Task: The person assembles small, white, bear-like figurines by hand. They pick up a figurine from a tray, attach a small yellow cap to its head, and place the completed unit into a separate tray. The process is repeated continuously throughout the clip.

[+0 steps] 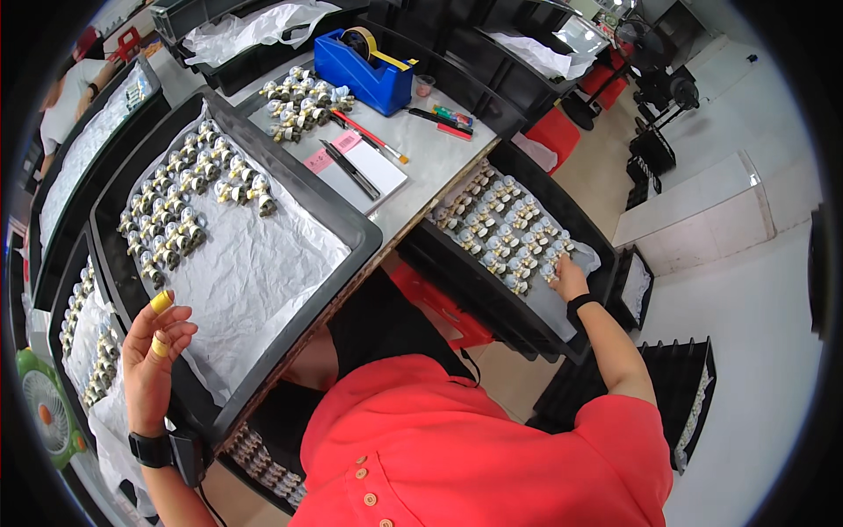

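Note:
My left hand [158,347] is raised beside the near left corner of a black tray [299,180], its fingers apart and holding nothing. Yellow tape wraps two of its fingers. In that tray, rows of small clear-domed pieces [171,198] with white, gold and dark parts lie on crumpled white paper [272,263]. Out to the right, my right hand [571,279] reaches into a second black tray [492,303]. Its fingers close on a small clear-domed piece [558,249] at the edge of the rows there; the fingertips are partly hidden among the pieces.
On the grey table are a blue tape dispenser [362,72], more domed pieces [294,110], a notepad [386,180], pens [351,171] and a red-handled brush [373,136]. A green fan [48,408] stands at the left. Another person [75,105] is at the far left.

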Action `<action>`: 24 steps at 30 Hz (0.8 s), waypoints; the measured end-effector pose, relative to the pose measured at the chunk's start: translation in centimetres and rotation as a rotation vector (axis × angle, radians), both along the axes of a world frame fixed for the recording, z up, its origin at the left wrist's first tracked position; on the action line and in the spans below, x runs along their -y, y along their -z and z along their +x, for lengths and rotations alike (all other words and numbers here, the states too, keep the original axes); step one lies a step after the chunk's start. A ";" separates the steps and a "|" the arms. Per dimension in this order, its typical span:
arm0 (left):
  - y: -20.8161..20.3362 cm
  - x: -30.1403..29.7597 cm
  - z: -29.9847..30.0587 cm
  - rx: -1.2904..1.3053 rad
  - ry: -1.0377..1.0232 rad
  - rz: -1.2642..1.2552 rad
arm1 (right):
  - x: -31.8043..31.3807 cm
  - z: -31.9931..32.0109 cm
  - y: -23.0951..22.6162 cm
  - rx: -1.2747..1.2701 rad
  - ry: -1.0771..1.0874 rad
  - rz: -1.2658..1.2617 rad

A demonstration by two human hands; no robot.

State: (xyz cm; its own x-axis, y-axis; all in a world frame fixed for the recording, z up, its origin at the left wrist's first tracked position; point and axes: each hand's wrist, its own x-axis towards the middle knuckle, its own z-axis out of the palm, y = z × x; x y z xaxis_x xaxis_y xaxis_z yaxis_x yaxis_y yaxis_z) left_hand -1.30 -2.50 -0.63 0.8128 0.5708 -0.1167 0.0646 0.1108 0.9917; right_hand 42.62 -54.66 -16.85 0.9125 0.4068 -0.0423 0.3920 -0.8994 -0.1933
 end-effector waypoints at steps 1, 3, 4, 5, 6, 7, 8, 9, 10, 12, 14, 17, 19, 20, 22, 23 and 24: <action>0.0 0.0 0.1 0.000 0.003 0.003 | 0.3 0.1 0.2 -0.035 -0.026 -0.035; 0.0 0.0 0.1 -0.009 -0.005 0.008 | 1.0 0.6 0.3 -0.107 -0.082 -0.110; 0.0 0.0 0.1 -0.013 -0.008 0.010 | 1.4 1.1 0.1 -0.199 -0.069 -0.125; 0.0 -0.1 0.1 -0.016 -0.009 0.011 | 1.8 1.7 -0.1 -0.293 -0.054 -0.141; 0.1 -0.1 0.1 -0.018 -0.009 0.013 | 2.0 2.3 -0.2 -0.387 -0.037 -0.157; 0.1 -0.1 0.0 -0.021 -0.009 0.014 | 2.2 2.8 -0.2 -0.305 0.028 -0.119; 0.1 -0.1 0.0 -0.027 -0.014 0.017 | 1.7 3.2 -0.4 -0.222 0.090 -0.079; 0.2 -0.1 -0.1 -0.030 -0.015 0.015 | 1.3 3.3 -0.6 -0.139 0.151 -0.039; 0.2 -0.1 -0.1 -0.032 -0.016 0.013 | 1.0 3.0 -0.7 -0.011 0.170 -0.046; 0.3 -0.3 -0.1 -0.035 -0.017 0.011 | 1.1 2.9 -0.3 0.065 0.078 -0.032; 0.3 -0.4 0.0 -0.036 -0.014 0.006 | 1.4 3.1 0.5 0.089 0.050 -0.044; 0.2 -0.5 0.0 -0.056 -0.019 0.007 | 2.5 3.8 2.2 0.061 0.091 -0.064; 0.4 -0.6 -0.1 -0.069 -0.020 0.016 | 3.2 4.0 2.8 0.061 0.095 -0.024; 0.5 -0.7 -0.2 -0.074 -0.025 0.021 | 2.8 3.9 2.3 0.022 0.123 -0.010; 0.5 -0.6 -0.4 -0.067 -0.032 0.008 | 2.0 3.5 1.0 -0.057 0.180 0.016; 0.5 -0.6 -0.4 -0.058 -0.031 0.000 | 2.3 3.6 1.0 -0.076 0.188 0.108; 0.5 -0.7 -0.4 -0.062 -0.029 -0.004 | 2.8 3.6 1.0 -0.096 0.194 0.200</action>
State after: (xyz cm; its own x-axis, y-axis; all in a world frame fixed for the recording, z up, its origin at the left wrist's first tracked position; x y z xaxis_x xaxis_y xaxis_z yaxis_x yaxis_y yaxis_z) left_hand -1.66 -1.84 -1.09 0.7871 0.5934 -0.1685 0.1224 0.1175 0.9855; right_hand 46.22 -57.44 -17.87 0.9698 0.2342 -0.0685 0.1879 -0.8959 -0.4025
